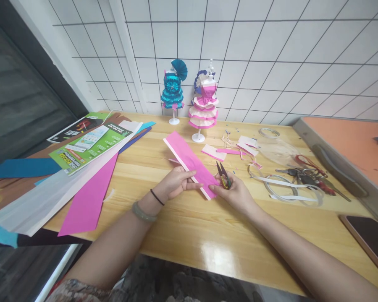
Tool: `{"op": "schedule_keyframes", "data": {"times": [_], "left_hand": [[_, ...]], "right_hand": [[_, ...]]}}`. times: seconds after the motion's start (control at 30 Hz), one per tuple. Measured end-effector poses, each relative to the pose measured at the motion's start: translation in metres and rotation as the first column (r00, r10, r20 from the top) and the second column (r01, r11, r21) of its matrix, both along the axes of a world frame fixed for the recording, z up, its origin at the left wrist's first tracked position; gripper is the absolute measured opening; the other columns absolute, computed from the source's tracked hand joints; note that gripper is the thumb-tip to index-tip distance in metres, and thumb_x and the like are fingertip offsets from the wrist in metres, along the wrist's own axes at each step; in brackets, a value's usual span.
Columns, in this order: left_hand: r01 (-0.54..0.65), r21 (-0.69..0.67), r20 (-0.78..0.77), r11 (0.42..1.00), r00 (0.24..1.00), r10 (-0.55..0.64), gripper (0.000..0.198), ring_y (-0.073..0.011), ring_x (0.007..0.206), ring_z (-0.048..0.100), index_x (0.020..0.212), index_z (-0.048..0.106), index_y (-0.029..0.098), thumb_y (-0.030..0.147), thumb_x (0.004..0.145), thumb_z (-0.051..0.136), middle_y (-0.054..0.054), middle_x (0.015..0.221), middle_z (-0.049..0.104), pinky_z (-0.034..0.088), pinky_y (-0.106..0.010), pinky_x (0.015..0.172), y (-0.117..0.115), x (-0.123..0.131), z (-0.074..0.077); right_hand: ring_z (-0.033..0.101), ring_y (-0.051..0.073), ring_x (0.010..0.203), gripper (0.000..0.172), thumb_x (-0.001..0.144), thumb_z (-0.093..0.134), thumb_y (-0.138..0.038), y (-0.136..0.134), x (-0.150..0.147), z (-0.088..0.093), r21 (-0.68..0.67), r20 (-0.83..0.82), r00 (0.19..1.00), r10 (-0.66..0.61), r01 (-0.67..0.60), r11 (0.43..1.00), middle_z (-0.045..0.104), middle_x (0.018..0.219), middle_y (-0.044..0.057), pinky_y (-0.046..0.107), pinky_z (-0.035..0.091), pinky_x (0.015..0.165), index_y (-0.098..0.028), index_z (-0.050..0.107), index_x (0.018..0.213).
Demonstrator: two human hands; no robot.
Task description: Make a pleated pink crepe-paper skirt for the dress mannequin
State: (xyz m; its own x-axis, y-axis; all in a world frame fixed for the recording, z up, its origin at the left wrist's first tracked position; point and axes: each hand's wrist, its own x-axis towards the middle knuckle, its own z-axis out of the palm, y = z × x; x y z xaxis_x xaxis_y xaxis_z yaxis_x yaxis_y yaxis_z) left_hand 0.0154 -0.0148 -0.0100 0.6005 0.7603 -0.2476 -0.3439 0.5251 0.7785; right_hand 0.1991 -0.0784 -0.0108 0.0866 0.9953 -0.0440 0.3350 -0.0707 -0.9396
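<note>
The left hand [175, 183] is grasping the white-edged pink paper strip [189, 156] by its pale long border, while the right hand [236, 193] is pinching its near end, so the strip is slanting between both sets of fingers and extending away beyond the left ones. The right hand is also holding dark-bladed thread snips [224, 179] beside its pinching fingers, the slightly parted blades pointing away, and pink-and-white paper scraps [212, 152] are lying on the desk [176, 235] beyond those fingers.
</note>
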Motion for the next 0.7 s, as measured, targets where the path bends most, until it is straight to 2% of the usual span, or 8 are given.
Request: {"op": "schedule_keyframes", "data": {"times": [0.13,0.33,0.5,0.7], "left_hand": [[-0.025,-0.060,0.050,0.998,0.998,0.028,0.006,-0.0162,0.079,0.066,0.084,0.060,0.008,0.006,0.079,0.056,-0.008,0.085,0.068,0.055,-0.039,0.082,-0.0009,0.0010,0.0015],[0.040,-0.077,0.095,0.996,0.995,-0.033,0.011,-0.0231,0.097,0.064,0.093,0.057,0.009,0.010,0.083,0.052,-0.014,0.101,0.067,0.051,-0.045,0.089,-0.0019,0.0005,0.0019],[0.040,-0.089,0.087,0.995,0.996,-0.032,0.013,-0.0246,0.098,0.064,0.095,0.057,0.008,0.011,0.085,0.049,-0.015,0.102,0.067,0.049,-0.048,0.091,-0.0010,0.0014,0.0015],[0.010,-0.088,0.067,0.996,0.998,-0.005,0.013,-0.0228,0.094,0.065,0.093,0.058,0.007,0.010,0.085,0.048,-0.014,0.097,0.067,0.049,-0.048,0.092,-0.0006,-0.0010,0.0020]], "right_hand": [[0.054,0.015,0.061,0.041,0.062,0.070,-0.049,-0.0008,-0.0014,-0.0009,0.007,-0.010,1.000,-0.020,0.020,1.000,0.057,0.071,0.001,0.028,0.045,0.056,-0.021,0.050,0.084],[0.052,0.014,0.060,0.038,0.064,0.069,-0.045,-0.0010,-0.0026,-0.0033,-0.002,-0.021,1.000,0.001,-0.001,1.000,0.056,0.070,0.000,0.027,0.044,0.057,-0.021,0.049,0.085],[0.054,0.014,0.062,0.035,0.066,0.068,-0.045,0.0001,-0.0018,-0.0016,-0.002,-0.046,0.999,-0.013,0.013,1.000,0.056,0.070,0.000,0.028,0.045,0.061,-0.020,0.051,0.083],[0.054,0.015,0.067,0.029,0.072,0.063,-0.043,0.0031,0.0065,-0.0012,0.021,-0.029,0.999,0.036,-0.035,0.999,0.059,0.073,0.002,0.029,0.044,0.068,-0.019,0.053,0.085]]}}
